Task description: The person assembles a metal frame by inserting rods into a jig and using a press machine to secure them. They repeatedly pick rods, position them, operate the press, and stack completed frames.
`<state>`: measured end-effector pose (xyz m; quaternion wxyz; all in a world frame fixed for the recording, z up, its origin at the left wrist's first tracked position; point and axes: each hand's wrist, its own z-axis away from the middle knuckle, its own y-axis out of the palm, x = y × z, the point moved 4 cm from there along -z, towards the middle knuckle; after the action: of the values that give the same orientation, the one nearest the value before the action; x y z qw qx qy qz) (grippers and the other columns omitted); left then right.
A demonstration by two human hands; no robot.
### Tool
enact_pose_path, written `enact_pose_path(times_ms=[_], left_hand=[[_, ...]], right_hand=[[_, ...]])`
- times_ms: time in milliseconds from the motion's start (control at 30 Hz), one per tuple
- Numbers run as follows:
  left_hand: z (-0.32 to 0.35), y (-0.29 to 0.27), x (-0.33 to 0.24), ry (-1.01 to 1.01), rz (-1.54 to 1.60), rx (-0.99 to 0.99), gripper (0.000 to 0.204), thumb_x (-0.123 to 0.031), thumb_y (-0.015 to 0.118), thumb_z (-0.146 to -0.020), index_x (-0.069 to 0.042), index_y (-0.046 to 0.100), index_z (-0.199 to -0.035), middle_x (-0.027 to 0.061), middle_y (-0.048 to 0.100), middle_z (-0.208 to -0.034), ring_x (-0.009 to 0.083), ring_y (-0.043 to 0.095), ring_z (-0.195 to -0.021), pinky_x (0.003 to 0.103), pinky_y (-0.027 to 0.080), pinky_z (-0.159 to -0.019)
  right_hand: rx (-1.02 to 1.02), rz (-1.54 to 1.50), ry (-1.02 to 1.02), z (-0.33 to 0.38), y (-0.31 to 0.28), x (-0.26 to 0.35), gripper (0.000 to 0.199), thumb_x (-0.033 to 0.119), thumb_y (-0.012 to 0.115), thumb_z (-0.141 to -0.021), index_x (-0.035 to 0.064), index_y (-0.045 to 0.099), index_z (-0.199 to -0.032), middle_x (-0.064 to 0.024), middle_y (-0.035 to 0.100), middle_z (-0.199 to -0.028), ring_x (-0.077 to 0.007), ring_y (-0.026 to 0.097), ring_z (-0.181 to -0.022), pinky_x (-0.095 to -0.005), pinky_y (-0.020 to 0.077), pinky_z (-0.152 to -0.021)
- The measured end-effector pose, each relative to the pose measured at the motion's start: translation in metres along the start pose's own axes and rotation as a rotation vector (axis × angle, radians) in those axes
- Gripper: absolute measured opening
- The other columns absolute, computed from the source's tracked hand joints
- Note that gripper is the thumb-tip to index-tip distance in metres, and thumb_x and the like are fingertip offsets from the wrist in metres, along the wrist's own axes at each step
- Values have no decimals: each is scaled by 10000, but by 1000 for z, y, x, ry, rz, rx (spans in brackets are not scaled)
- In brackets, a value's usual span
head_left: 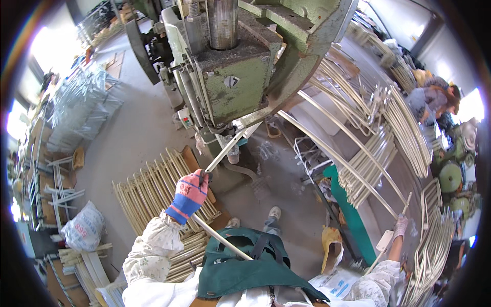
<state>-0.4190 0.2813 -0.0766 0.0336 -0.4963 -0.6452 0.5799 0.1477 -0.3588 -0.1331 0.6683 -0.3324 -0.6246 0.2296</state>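
My left hand [189, 193], in a pink and blue work glove, is closed round a pale metal tube [225, 151]. One end of that tube reaches up to the green press [232, 84]; the other slants down across my dark green apron [240, 271]. Far out to the right, my right hand [400, 226], in a light glove, is closed on another thin pale tube [407, 202]. A pale flat plate [384, 240] shows beside that wrist. Two long pale tubes [337, 152] run from near the press toward my right hand. The press's working point is partly hidden behind its head.
Bent pale tubes [153, 189] lie in a row on the floor at left, with more stacks [409, 133] at right. A white sack [84, 225] and wrapped bundles [84, 100] stand farther left. A green panel [358, 220] edges the right rack. Another person [434, 100] is at far right.
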Motion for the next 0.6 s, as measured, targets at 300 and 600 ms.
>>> enact_pose_path(times_ms=[300, 600], left_hand=[[-10, -22, 24, 109, -41, 70, 141, -149, 546, -818, -37, 506, -743, 166, 548, -607, 360, 541, -559, 435, 414, -494], [-18, 3, 54, 73, -118, 199, 189, -214, 550, -824, -50, 523, -736, 167, 547, -595, 353, 536, -557, 433, 411, -490]], right_hand=[[-81, -41, 222, 131, -23, -3, 293, 296, 516, -808, 21, 573, -889, -79, 515, -649, -193, 463, -538, -343, 388, -505], [135, 13, 274, 153, -16, -22, 242, 264, 489, -814, 40, 514, -726, -45, 451, -578, -187, 475, -476, -364, 409, -430]])
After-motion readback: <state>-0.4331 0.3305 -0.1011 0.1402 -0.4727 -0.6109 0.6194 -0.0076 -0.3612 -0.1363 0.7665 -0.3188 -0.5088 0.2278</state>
